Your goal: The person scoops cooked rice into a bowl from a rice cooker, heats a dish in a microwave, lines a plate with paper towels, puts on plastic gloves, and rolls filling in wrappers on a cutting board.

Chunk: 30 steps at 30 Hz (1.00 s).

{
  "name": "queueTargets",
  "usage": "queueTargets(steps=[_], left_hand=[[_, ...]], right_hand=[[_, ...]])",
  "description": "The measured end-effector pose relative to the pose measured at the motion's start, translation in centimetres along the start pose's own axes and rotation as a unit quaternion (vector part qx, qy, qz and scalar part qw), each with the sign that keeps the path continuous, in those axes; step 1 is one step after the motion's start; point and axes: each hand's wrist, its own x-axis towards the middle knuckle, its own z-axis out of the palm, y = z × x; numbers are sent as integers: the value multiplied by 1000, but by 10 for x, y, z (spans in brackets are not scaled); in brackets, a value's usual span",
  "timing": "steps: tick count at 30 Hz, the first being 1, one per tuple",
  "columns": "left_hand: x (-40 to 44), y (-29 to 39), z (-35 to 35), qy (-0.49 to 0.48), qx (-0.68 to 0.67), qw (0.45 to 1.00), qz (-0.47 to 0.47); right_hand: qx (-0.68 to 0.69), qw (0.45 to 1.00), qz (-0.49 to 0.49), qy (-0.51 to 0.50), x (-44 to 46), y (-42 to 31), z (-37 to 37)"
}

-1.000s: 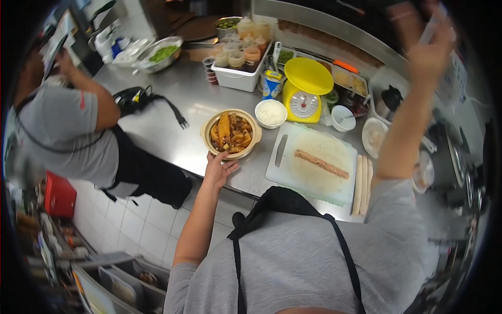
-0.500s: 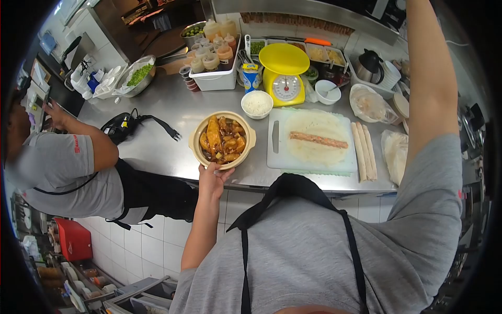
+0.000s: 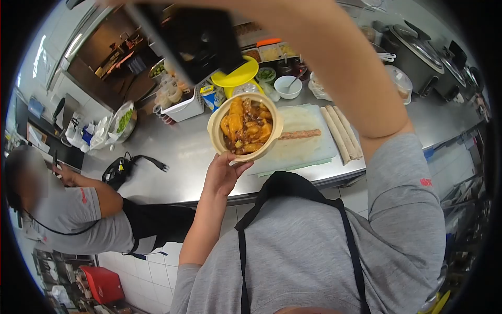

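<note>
My left hand (image 3: 225,175) grips the lower rim of a cream clay pot (image 3: 278,125), thumb and fingers at its edge. The pot is raised over the counter and holds glazed brown-orange chicken pieces (image 3: 246,125) in dark sauce. My right forearm (image 3: 334,57) stretches across the top of the view, and the hand itself is cut off by the upper edge. Below this arm, a blurred dark panel with a grey edge (image 3: 193,42) covers part of the scene; its kind cannot be made out. Behind the pot is a white cutting board (image 3: 308,152) bearing a wrapper with a strip of filling (image 3: 300,134).
Rolled pale sticks (image 3: 340,133) lie right of the board. A yellow scale (image 3: 238,73), a white bowl with a spoon (image 3: 288,87) and a sauce-bottle bin (image 3: 185,109) stand behind. A black strapped bag (image 3: 120,170) rests leftward, near a co-worker (image 3: 78,209).
My right arm has swung leftward across the top, and the dark panel has come into view. My left hand has lifted the pot, which now hides part of the scale and board. The view has turned.
</note>
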Motion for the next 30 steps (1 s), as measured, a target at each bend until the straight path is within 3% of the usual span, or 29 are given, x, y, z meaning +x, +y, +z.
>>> queueTargets(steps=[7, 11, 14, 15, 17, 18, 21, 24, 26, 27, 30], left_hand=[[11, 32, 80, -71, 54, 996, 5], [17, 55, 111, -93, 46, 995, 9], [20, 72, 126, -124, 31, 992, 6], [18, 78, 134, -122, 32, 992, 13], [16, 86, 144, -109, 43, 993, 19], [14, 90, 149, -107, 46, 993, 24], [11, 99, 164, -125, 52, 990, 34], [11, 111, 173, -101, 98, 988, 60], [13, 122, 176, -178, 166, 964, 109], [16, 127, 178, -171, 182, 959, 136], [29, 147, 188, -185, 146, 948, 214]], right_hand=[[35, 994, -31, -104, -27, 7, -43], [48, 976, 75, -197, -102, 35, -96], [128, 943, 193, -241, -179, 32, -96], [127, 944, 189, -239, -193, 27, -88], [101, 965, 212, -114, -213, 22, -73], [104, 966, 210, -109, -218, 26, -63], [21, 995, 97, 16, -219, 44, -44], [30, 999, 33, -2, -205, 58, -47], [23, 1000, 13, 12, -189, 70, -43], [15, 1000, 3, 18, -180, 75, -43], [-4, 998, -15, 54, -146, 89, -38]])
